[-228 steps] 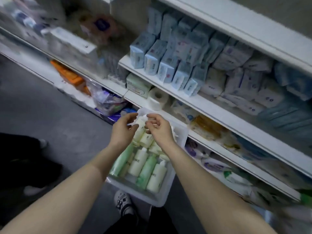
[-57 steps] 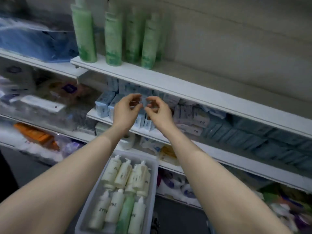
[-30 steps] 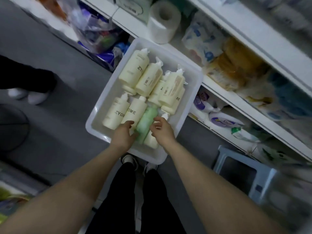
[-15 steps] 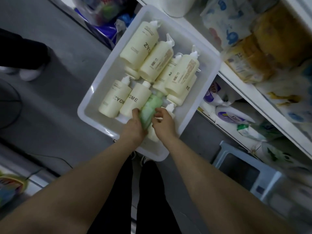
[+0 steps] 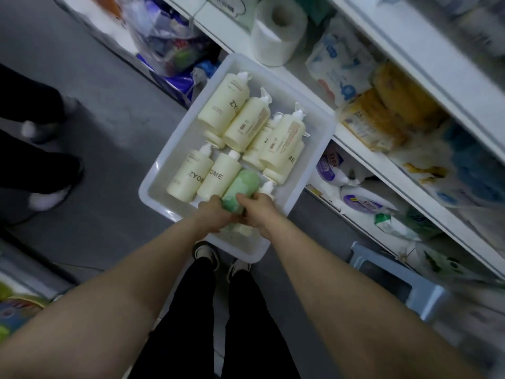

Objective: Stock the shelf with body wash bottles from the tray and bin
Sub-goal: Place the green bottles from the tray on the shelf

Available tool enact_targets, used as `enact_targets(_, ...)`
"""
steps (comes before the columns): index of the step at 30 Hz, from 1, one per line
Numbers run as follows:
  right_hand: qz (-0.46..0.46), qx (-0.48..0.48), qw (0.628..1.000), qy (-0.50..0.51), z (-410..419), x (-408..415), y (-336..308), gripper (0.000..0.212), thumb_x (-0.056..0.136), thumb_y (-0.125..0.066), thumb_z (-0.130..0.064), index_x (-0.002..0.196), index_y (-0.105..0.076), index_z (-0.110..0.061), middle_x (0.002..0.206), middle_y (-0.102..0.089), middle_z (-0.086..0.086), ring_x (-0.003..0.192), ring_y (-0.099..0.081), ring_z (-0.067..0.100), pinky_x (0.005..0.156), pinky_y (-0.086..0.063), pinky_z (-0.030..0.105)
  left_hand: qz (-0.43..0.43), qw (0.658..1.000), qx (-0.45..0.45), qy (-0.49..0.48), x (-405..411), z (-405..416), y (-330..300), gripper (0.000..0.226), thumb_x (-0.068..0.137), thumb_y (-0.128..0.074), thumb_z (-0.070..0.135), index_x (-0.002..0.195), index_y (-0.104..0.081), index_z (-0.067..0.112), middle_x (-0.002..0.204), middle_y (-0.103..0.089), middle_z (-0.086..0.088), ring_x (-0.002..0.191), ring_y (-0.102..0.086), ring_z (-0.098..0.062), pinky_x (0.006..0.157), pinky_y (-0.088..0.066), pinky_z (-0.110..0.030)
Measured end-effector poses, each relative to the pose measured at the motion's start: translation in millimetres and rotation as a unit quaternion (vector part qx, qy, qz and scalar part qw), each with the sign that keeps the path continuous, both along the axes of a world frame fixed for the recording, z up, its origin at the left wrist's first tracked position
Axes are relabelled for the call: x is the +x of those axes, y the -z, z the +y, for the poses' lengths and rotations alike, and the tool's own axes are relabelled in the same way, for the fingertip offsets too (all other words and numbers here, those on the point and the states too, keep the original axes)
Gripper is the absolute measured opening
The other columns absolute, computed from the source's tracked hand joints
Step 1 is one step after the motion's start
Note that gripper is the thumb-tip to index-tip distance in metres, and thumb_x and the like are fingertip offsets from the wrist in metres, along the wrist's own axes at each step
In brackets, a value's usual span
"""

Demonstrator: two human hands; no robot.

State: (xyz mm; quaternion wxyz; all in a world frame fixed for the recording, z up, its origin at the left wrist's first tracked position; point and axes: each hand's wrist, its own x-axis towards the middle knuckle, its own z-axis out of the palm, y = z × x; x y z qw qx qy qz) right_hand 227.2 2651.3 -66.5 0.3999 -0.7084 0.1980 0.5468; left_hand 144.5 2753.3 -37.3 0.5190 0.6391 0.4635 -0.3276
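A white plastic tray sits below me against the shelving, holding several cream bottles marked ZYOME and one green bottle. My left hand and my right hand both grip the near end of the green bottle, one on each side. The bottle's far end is tilted up out of the tray, above the cream bottles. A small cream bottle lies just to the right of it, partly hidden by my right hand.
White shelves on the right hold packaged goods and a toilet paper roll. A blue-grey stool stands at lower right. My shoes are under the tray's near edge. Another person's legs are at left.
Both hands came down from the shelf to the tray and closed on the green bottle. Its far end has since lifted off the tray floor.
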Motion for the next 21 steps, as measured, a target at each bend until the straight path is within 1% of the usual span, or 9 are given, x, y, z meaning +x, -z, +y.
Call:
enact_targets(2, 0.024, 0.023, 0.999, 0.034, 1.6, 2.6, -16.7, 0.055, 0.089, -0.072, -0.033, 0.133, -0.053, -0.006, 0.123, -0.066, 0.017, 0.102, -0.069, 0.031, 0.077, -0.062, 0.038, -0.034, 0.999, 0.003, 0.002, -4.2, 4.6, -16.3, 0.092, 0.061, -0.083, 0.044, 0.133, -0.041, 0.008, 0.124, -0.051, -0.01, 0.109, -0.055, -0.026, 0.091, -0.053, -0.04)
enact_targets(5, 0.036, 0.058, 0.996, 0.06, 1.5, 9.8, -48.7, 0.057, 0.088, -0.075, -0.032, 0.133, -0.054, -0.004, 0.121, -0.068, 0.016, 0.102, -0.07, 0.028, 0.067, -0.061, 0.03, -0.075, 0.997, -0.024, -0.012, -6.7, 10.5, -40.1, 0.076, 0.069, -0.085, 0.019, 0.129, -0.04, 0.01, 0.118, -0.057, -0.007, 0.105, -0.058, -0.023, 0.091, -0.052, -0.039)
enact_targets(8, 0.025, 0.08, 0.995, 0.05, 2.0, 21.1, -81.8, 0.054, 0.089, -0.075, -0.026, 0.133, -0.052, -0.007, 0.122, -0.068, 0.012, 0.104, -0.069, 0.024, 0.061, -0.059, 0.026, -0.103, 0.993, -0.054, -0.008, -4.1, 19.0, -67.1, 0.074, 0.07, -0.084, 0.011, 0.129, -0.04, 0.013, 0.11, -0.061, -0.006, 0.093, -0.061, -0.017, 0.075, -0.053, -0.028)
enact_targets(9, 0.017, 0.089, 0.995, 0.041, 1.6, 25.1, -95.0, 0.052, 0.09, -0.074, -0.024, 0.133, -0.051, -0.008, 0.122, -0.068, 0.01, 0.103, -0.069, 0.023, 0.063, -0.059, 0.027, -0.116, 0.991, -0.064, -0.013, -2.5, 21.5, -77.9, 0.073, 0.071, -0.083, 0.01, 0.129, -0.04, 0.013, 0.11, -0.061, -0.006, 0.093, -0.061, -0.016, 0.074, -0.053, -0.027)
enact_targets(10, 0.008, 0.101, 0.994, 0.032, 1.4, 29.2, -107.1, 0.051, 0.09, -0.073, -0.023, 0.134, -0.051, -0.009, 0.121, -0.069, 0.009, 0.103, -0.069, 0.023, 0.067, -0.059, 0.028, -0.127, 0.989, -0.076, -0.017, 0.1, 23.8, -88.6, 0.072, 0.072, -0.083, 0.011, 0.13, -0.041, 0.014, 0.111, -0.061, -0.006, 0.095, -0.062, -0.018, 0.079, -0.054, -0.03)
enact_targets(13, -0.016, 0.146, 0.989, 0.013, 0.7, 41.2, -144.9, 0.053, 0.091, -0.071, -0.016, 0.137, -0.045, -0.012, 0.124, -0.067, 0.01, 0.105, -0.07, 0.025, 0.08, -0.059, 0.034, -0.156, 0.981, -0.111, -0.028, 9.4, 31.1, -123.2, 0.075, 0.065, -0.084, 0.027, 0.13, -0.048, 0.017, 0.116, -0.064, -0.007, 0.106, -0.064, -0.024, 0.095, -0.053, -0.044)
enact_targets(14, -0.024, 0.16, 0.987, 0.007, 0.4, 45.2, -158.1, 0.053, 0.091, -0.071, -0.014, 0.137, -0.044, -0.013, 0.124, -0.067, 0.01, 0.104, -0.07, 0.024, 0.082, -0.059, 0.034, -0.166, 0.979, -0.118, -0.027, 12.4, 34.5, -133.6, 0.074, 0.063, -0.084, 0.029, 0.129, -0.052, 0.016, 0.116, -0.065, -0.007, 0.106, -0.065, -0.025, 0.096, -0.052, -0.046)
enact_targets(17, -0.05, 0.19, 0.98, -0.018, 0.4, 57.3, -195.7, 0.054, 0.091, -0.071, -0.013, 0.138, -0.044, -0.017, 0.123, -0.068, 0.008, 0.105, -0.07, 0.021, 0.089, -0.057, 0.033, -0.205, 0.971, -0.125, -0.008, 22.3, 44.3, -161.7, 0.061, 0.071, -0.083, 0.02, 0.125, -0.056, 0.012, 0.115, -0.066, -0.009, 0.105, -0.066, -0.026, 0.095, -0.053, -0.046)
enact_targets(21, -0.091, 0.222, 0.97, -0.025, 2.7, 71.4, -238.7, 0.052, 0.09, -0.071, -0.011, 0.136, -0.047, -0.018, 0.125, -0.068, 0.008, 0.107, -0.07, 0.021, 0.084, -0.057, 0.03, -0.245, 0.964, -0.105, 0.005, 38.1, 54.2, -196.9, 0.057, 0.075, -0.082, 0.012, 0.124, -0.053, 0.016, 0.11, -0.066, -0.007, 0.099, -0.068, -0.024, 0.087, -0.057, -0.041)
